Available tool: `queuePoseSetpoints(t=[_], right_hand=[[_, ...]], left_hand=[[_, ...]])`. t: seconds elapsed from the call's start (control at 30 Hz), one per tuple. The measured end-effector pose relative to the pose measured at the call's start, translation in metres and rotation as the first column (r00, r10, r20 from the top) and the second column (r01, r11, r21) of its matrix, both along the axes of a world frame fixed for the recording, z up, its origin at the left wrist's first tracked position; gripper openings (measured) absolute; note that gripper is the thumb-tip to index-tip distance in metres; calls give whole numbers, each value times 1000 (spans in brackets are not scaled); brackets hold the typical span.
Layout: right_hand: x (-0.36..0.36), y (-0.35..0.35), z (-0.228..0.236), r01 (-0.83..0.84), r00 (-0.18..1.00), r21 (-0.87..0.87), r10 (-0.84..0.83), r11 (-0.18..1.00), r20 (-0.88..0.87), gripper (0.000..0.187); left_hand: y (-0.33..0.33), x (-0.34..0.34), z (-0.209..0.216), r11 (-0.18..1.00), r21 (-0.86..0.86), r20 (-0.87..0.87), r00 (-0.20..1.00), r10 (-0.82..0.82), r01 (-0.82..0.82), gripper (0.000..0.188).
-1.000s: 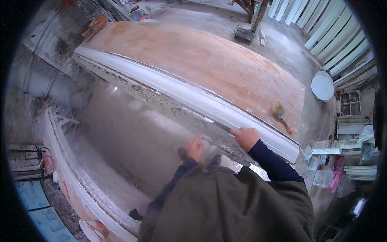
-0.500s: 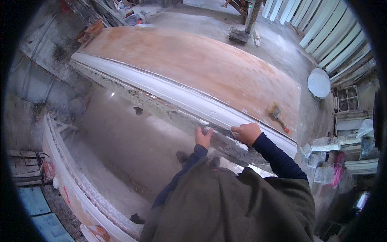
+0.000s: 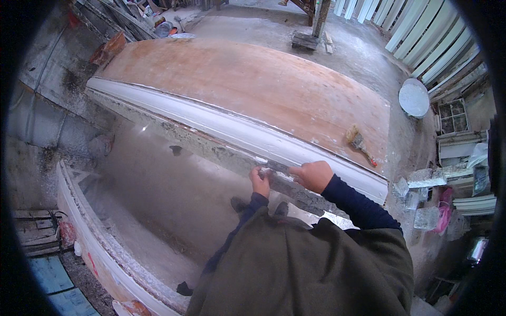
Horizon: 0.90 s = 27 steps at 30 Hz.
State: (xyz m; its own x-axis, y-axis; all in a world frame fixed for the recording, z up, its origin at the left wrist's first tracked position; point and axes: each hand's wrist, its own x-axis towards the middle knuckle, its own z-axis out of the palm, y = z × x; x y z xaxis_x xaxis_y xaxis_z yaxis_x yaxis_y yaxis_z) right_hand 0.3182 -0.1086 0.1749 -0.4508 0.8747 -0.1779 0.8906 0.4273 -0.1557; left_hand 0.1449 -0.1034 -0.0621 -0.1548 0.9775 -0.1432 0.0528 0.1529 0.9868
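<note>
Holds a dark flat tool in the right hand, with fingers curled tightly round its right end, at the near edge of the bench, just beside a long white moulding. Has the left hand by the tool's left end, with fingers bent; cannot tell at this blur how far apart, or whether pinching it. Has a brush lying on the bench beyond the right hand.
</note>
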Motion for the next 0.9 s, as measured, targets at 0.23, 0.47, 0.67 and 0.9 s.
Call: queuePoseSetpoints(t=[0.23,0.47,0.67,0.9], right_hand=[[-5,30,13,-67,998,-21,67,998,-13,22],[-9,34,12,-58,998,-83,61,995,32,24],[-12,45,12,-126,992,-113,127,986,1,25],[-21,56,0,-141,989,-135,144,981,12,25]], left_hand=[[-3,2,6,1000,25,-128,992,4,-1,39],[-3,7,73,994,-112,-16,1000,-8,6,51],[-3,9,38,998,-39,-220,974,44,-54,53],[-5,14,0,994,-47,-94,992,89,-94,44]])
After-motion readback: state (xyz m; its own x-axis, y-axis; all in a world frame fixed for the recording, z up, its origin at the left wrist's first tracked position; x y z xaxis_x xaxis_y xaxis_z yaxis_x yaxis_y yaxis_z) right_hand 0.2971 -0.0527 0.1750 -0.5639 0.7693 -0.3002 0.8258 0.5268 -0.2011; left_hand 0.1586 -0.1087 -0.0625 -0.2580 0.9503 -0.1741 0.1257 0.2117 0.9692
